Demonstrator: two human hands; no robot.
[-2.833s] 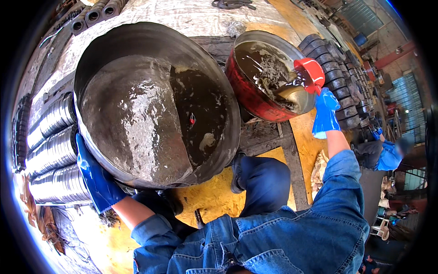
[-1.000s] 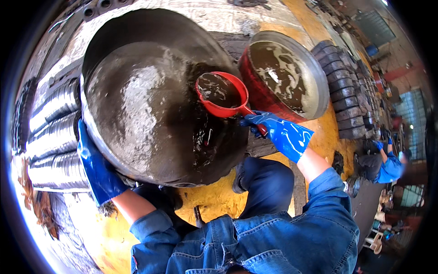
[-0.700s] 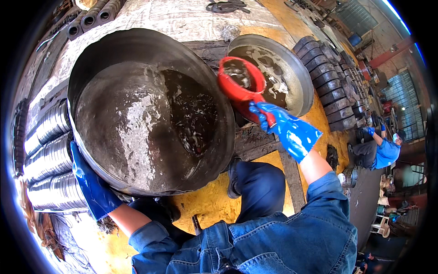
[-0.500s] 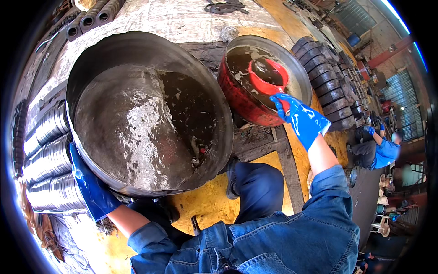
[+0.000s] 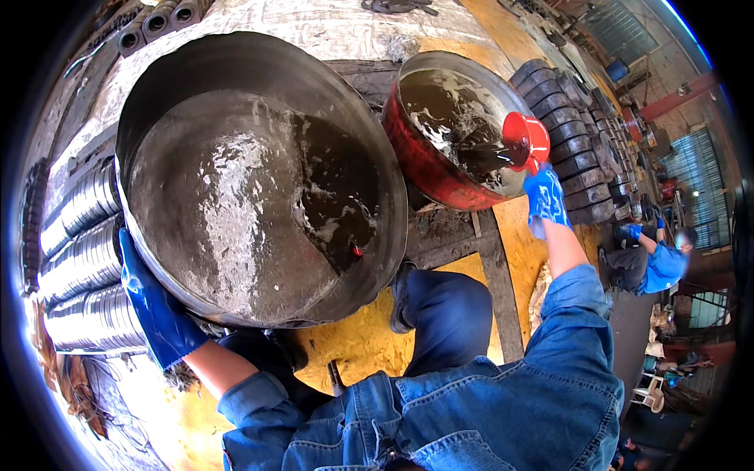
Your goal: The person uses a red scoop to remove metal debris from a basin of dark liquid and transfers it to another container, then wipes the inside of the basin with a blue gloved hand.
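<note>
A large, dark metal basin [image 5: 184, 251] leans to the right, and brown liquid [image 5: 338, 177] has pooled along that side. My left hand [image 5: 153, 310], in a blue glove, holds the outside of its left wall near the rim; part of the fingers is hidden. In my blue-gloved right hand [image 5: 546, 196] is the handle of a red plastic dipper [image 5: 535, 141]. The dipper is tipped over the right side of a red metal tub [image 5: 428, 169], and dark liquid streams from it into the tub. A small red bit [image 5: 357, 251] shows in the basin's pool.
Stacked shiny metal rings [image 5: 86, 267] stand left of the basin. Rows of dark, thick rings [image 5: 558, 118] lie right of the tub. My knee [image 5: 452, 314] is close to the basin. Another person [image 5: 660, 259] in blue works farther off at the right.
My right hand has lifted the dipper out of the tub's liquid, moved it right and tipped it, and liquid now pours out. My left hand stays at the basin, whose pool has shifted slightly.
</note>
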